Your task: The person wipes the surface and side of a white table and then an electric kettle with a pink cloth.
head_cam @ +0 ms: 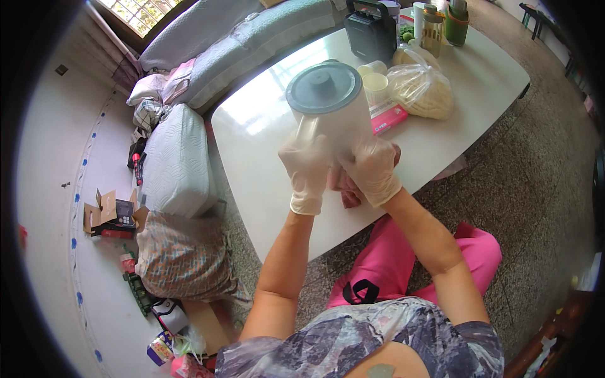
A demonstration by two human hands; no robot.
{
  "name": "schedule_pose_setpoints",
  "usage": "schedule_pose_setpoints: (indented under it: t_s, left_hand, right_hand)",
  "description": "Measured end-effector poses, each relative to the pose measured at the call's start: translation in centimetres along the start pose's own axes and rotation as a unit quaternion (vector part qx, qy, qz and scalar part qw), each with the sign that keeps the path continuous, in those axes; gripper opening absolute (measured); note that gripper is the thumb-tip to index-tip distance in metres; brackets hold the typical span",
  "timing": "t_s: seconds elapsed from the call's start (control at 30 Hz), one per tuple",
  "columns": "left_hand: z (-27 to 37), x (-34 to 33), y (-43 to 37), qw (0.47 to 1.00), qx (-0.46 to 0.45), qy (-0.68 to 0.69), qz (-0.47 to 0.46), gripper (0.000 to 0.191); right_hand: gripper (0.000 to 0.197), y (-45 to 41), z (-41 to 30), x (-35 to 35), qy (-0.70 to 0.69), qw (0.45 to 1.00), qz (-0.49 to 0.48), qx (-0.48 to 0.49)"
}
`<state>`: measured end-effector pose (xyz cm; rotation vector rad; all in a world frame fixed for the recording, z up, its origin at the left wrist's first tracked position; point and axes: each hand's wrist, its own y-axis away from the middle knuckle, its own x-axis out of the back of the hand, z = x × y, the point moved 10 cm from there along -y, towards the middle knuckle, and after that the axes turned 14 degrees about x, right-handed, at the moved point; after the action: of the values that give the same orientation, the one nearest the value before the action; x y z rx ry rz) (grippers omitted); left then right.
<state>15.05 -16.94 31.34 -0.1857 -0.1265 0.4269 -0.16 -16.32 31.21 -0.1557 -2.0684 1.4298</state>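
A translucent plastic pitcher (338, 123) with a round grey-blue lid (324, 87) is held above the white table (255, 189). My left hand (306, 165), in a pale translucent glove, is closed around the pitcher's handle (307, 130). My right hand (375, 167), gloved the same way, is at the pitcher's lower right side; its fingertips are partly hidden and blurred. Below and between the hands a reddish-brown cloth (350, 191) lies on the table, partly covered by them. What the pitcher holds cannot be made out.
Behind the right hand are a pink and white packet (388, 117), paper cups (375, 85) and a tied clear plastic bag (423, 92). Farther back stand a black portable speaker (371, 35), a bottle (431, 30) and a green container (457, 28). A covered sofa (255, 47) runs beyond the table.
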Motion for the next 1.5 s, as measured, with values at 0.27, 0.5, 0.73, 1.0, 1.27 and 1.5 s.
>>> schedule_pose_setpoints:
  t_s: [0.27,0.5,0.73,1.0,1.27,1.5]
  left_hand:
    - [0.1,-0.2,0.2,0.999,0.043,0.022,0.008,0.025]
    - [0.1,-0.1,0.1,1.0,0.005,0.006,0.002,0.027]
    - [0.4,0.0,0.2,0.999,0.024,0.028,0.001,0.023]
    - [0.7,-0.1,0.0,0.999,-0.007,0.038,0.02,0.015]
    - [-0.4,0.2,-0.6,0.998,0.002,-0.051,0.024,0.016]
    - [-0.5,0.5,-0.3,0.999,0.026,-0.011,0.025,0.016]
  right_hand:
    - [0.017,-5.2,-2.0,2.0,0.1,0.993,0.008,0.067]
    - [0.019,-3.4,-0.7,1.4,0.054,0.998,-0.025,0.023]
    - [0.018,-4.0,-1.1,1.1,0.092,0.995,-0.02,0.037]
    - [0.018,-5.5,-1.4,1.0,0.077,0.997,0.005,0.03]
    - [0.017,-3.9,-0.6,1.6,0.02,1.0,0.014,-0.012]
    - [0.018,-4.0,-1.2,2.1,0.027,0.999,0.036,-0.015]
